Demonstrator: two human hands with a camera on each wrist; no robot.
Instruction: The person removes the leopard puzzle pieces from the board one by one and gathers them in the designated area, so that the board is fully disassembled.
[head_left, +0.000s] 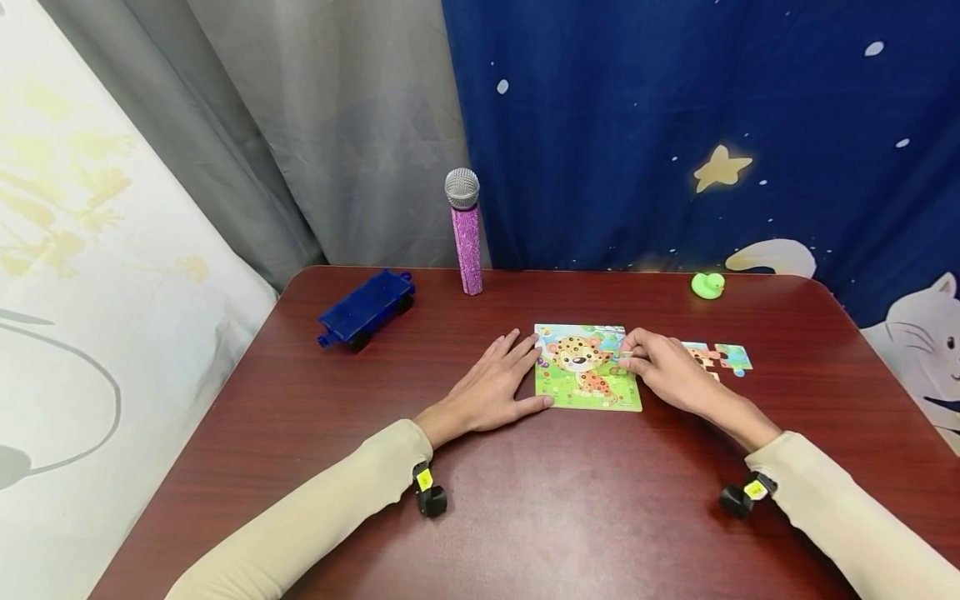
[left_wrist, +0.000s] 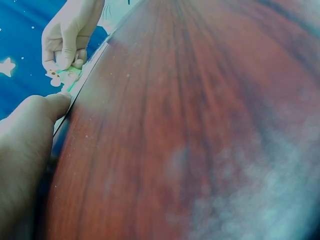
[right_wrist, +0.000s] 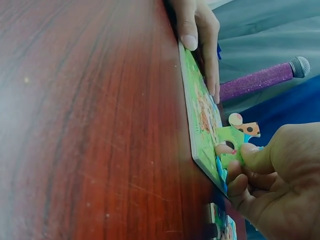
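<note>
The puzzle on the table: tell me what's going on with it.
A person's right hand pinches a puzzle piece at the right side of the puzzle. The left hand rests at its left edge. More pieces lie on the table, to the right of the puzzle.

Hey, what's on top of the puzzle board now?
On the puzzle board is a spotted cat picture. The left hand rests on its left edge; the right hand pinches a puzzle piece over its right side. Anything beneath the hands and piece is covered.
</note>
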